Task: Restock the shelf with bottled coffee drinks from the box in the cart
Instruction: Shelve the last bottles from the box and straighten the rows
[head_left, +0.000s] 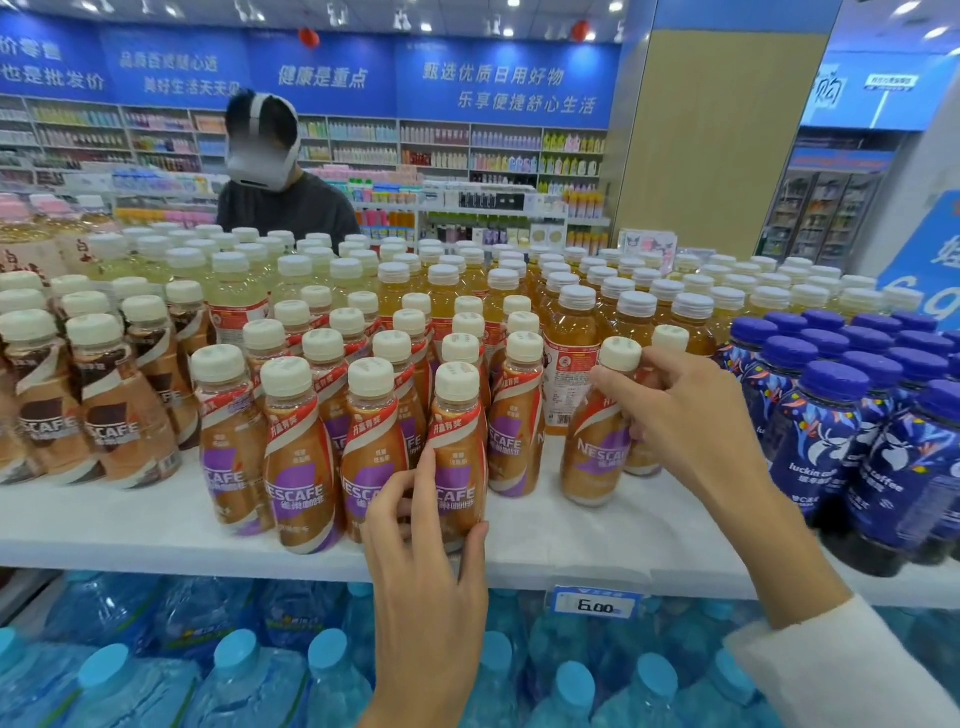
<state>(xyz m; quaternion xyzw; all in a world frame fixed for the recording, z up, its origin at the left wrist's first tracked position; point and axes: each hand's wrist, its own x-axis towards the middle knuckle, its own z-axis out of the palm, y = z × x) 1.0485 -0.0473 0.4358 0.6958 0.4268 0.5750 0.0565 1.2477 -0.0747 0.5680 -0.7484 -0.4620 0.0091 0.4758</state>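
You had both hands on the shelf (524, 556) at this moment, each one on a bottled coffee drink. Your left hand (421, 525) was wrapped round the lower body of the front bottle (457, 447) in the purple-labelled block, fingers curled on its left side and thumb on its right, closed on it. Your right hand (691, 415) was closed on the lone bottle (597, 431) standing in the gap between that block and the blue luckin bottles (831, 441), fingertips at its neck just under the cream cap (620, 354); a second bottle (670, 340) stood just behind it, mostly hidden by your hand. The box and the cart were out of view. These bottles looked like full, thin plastic: moderately heavy, stiff enough to hold, but with a glossy shrink sleeve that would probably slip under a light pinch. A narrow base and tall body suggested they would tip easily, so the waist or the ridged cap seemed the safest hold.
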